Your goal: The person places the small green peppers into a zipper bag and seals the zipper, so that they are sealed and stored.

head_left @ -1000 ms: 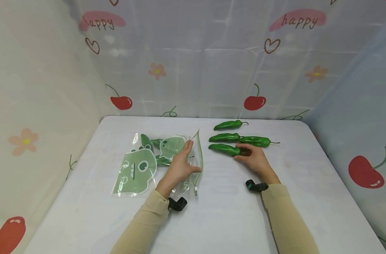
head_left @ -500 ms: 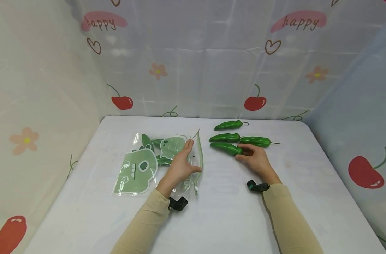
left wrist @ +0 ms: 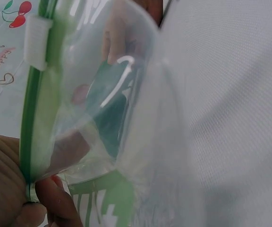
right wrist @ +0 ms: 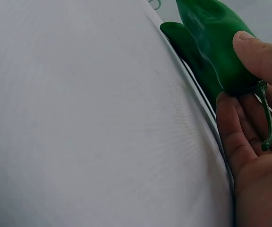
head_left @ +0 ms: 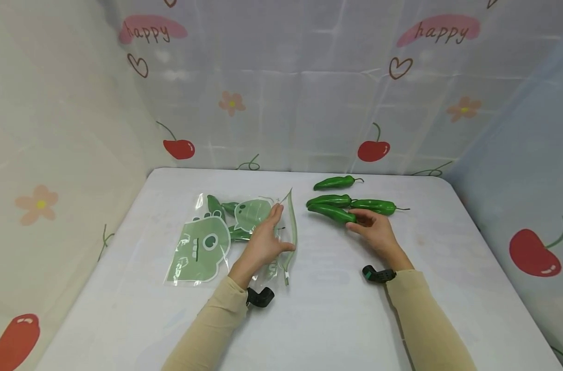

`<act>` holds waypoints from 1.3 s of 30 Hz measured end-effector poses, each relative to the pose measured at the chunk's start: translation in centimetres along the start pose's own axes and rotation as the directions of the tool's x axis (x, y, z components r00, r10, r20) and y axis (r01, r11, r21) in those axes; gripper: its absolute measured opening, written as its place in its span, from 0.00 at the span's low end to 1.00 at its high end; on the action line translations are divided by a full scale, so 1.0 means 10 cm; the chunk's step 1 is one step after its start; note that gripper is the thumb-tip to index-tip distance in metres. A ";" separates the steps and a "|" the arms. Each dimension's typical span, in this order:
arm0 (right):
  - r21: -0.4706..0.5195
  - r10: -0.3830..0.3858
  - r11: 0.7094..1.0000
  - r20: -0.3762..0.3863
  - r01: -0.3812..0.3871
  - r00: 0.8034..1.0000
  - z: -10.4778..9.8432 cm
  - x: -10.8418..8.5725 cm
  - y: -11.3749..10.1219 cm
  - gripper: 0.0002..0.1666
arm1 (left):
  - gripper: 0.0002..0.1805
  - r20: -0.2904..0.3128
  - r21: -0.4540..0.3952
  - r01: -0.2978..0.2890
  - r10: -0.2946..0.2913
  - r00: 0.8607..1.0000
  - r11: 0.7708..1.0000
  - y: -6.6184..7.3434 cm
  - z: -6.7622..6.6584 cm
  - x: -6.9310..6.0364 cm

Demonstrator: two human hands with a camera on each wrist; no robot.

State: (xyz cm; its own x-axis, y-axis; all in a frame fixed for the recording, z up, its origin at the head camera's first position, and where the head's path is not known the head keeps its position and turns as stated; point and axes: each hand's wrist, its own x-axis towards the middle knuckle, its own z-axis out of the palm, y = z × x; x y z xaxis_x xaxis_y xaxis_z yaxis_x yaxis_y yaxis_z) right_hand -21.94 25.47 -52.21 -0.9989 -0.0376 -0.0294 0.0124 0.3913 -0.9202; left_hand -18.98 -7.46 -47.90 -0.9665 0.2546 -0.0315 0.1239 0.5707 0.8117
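Observation:
My left hand [head_left: 262,242] lies over a clear zip bag [head_left: 179,268] with green dinosaur prints. In the left wrist view, its fingers [left wrist: 58,203] pinch the bag's green zip edge [left wrist: 27,118], and a white slider [left wrist: 37,42] sits further along. Green peppers [head_left: 240,235] show inside, partly covered by the prints and hand. My right hand [head_left: 376,232] grips a glossy green pepper [head_left: 332,212] near its stem end, with the tip pointing left. The right wrist view shows the thumb [right wrist: 259,56] on top of this pepper [right wrist: 216,42] and fingers beneath; its stem hangs free.
Behind the held pepper lie a pepper [head_left: 328,200], another [head_left: 375,207] to its right, and a third [head_left: 334,182] further back. A white table [head_left: 327,319] carries everything. Printed curtains [head_left: 290,103] enclose its back and sides.
My right hand has shifted slightly right and tilted the pepper, whose tip has swung back towards the one behind it. My left hand and the bag stay in place.

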 end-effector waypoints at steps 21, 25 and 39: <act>-0.003 -0.081 0.997 0.067 0.082 0.994 0.09 -0.06 -0.32 0.26 | 0.63 0.008 -0.021 0.007 -0.007 1.000 1.000 0.02 0.01 -0.01; 0.014 -0.103 0.995 0.087 0.102 0.991 0.12 -0.07 -0.39 0.26 | 0.63 0.008 -0.010 0.001 -0.001 1.000 1.000 0.01 0.02 0.00; -0.050 -0.076 0.995 0.136 0.083 0.988 0.27 -0.09 -0.64 0.28 | 0.63 -0.002 0.003 -0.008 0.008 1.000 1.000 0.03 0.01 0.00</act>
State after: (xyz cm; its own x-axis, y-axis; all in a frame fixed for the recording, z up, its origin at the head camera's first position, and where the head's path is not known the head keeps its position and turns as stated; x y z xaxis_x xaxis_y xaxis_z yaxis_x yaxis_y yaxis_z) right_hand -21.03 20.51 -47.38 -0.9813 -0.1920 -0.0124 -0.0733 0.4327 -0.8986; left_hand -18.90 -7.27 -47.71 -0.9660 0.2575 -0.0235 0.1324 0.5706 0.8105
